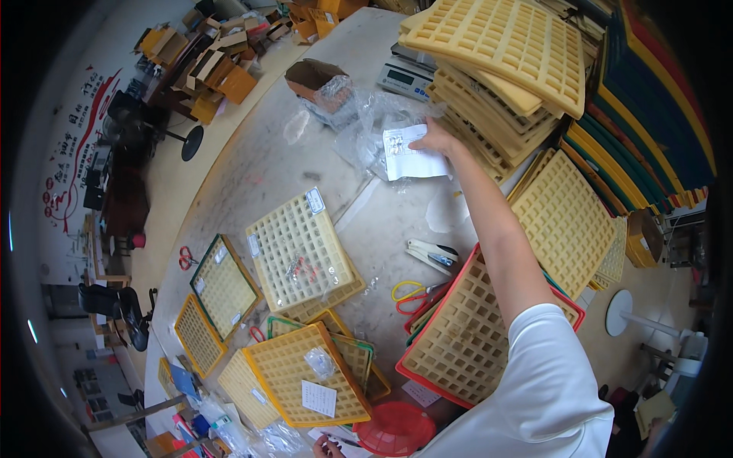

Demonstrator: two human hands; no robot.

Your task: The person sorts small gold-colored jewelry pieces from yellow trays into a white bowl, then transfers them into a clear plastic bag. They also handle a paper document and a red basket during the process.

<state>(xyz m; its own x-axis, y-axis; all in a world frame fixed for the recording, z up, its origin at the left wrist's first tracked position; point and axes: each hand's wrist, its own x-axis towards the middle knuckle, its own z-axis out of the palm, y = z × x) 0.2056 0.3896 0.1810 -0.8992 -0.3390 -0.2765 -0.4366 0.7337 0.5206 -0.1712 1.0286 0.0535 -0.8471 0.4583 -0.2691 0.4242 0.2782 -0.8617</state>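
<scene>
My right hand (435, 142) reaches far across the table, thumb over a white paper slip (412, 164) and fingers closed at its edge. Crumpled clear plastic bags (365, 126) lie under and beside the slip; whether the hand also grips plastic is unclear. At the bottom edge, only part of my left hand (328, 449) shows, its fingers curled beside a dark pen (345, 440) on white paper. What those fingers hold, if anything, is hidden. A red round basket (393, 429) stands just right of that hand, and a yellow-framed grid tray (294, 359) lies beyond it.
Stacked cream grid trays (496, 46) rise at the far right, next to a digital scale (405, 80). An open cardboard box (314, 78) stands at the back. A stapler (432, 254), yellow-and-red scissors (412, 294) and a red-framed tray (458, 336) lie near my right arm.
</scene>
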